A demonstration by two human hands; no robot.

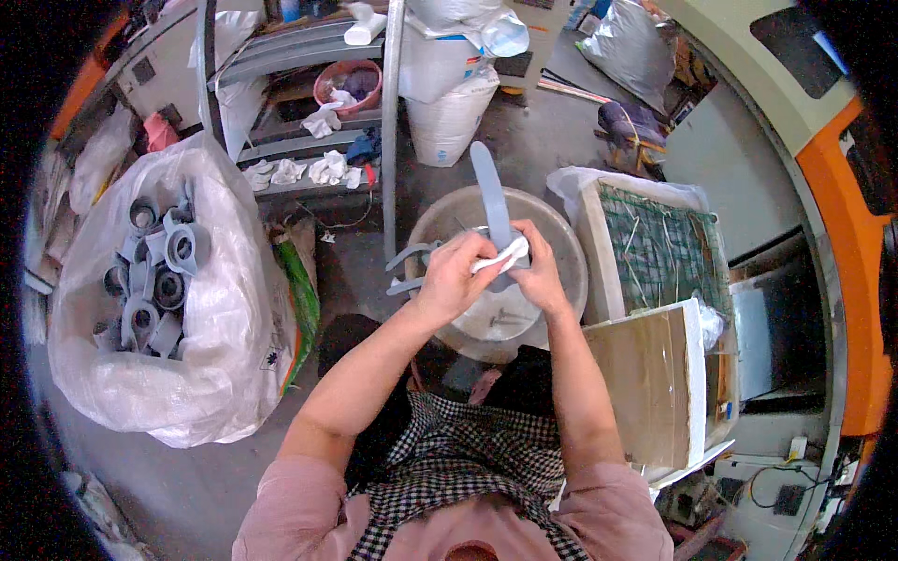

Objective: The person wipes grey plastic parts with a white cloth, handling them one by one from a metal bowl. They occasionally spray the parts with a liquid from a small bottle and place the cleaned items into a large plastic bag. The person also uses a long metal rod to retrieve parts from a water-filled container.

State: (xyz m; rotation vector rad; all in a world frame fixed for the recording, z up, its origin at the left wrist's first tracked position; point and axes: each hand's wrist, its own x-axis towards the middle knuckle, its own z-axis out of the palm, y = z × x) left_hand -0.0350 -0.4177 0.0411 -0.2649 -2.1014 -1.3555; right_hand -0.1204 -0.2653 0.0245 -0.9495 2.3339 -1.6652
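Both hands meet over a round tub (572, 231) before me. A grey plastic part (492, 193) is between them, its long flat tongue pointing away from me. My left hand (456, 270) pinches a white cloth (506, 257) against the near end of the part. On the other side, my right hand (539, 266) grips the same part, with its thumb and fingers around it. The cloth and fingers hide much of its lower end. More grey plastic parts (408, 286) stick out over the tub's left rim, and small dark pieces (511, 319) lie inside it.
At left stands a white woven sack (231, 365) holding several grey ring-shaped parts (184, 247). A metal rack (309, 56) carries crumpled white cloths (330, 168) and a pink basket (349, 84). Full white sacks (449, 112) stand beyond. To the right are a mesh-topped crate (659, 245) and cardboard (638, 386).
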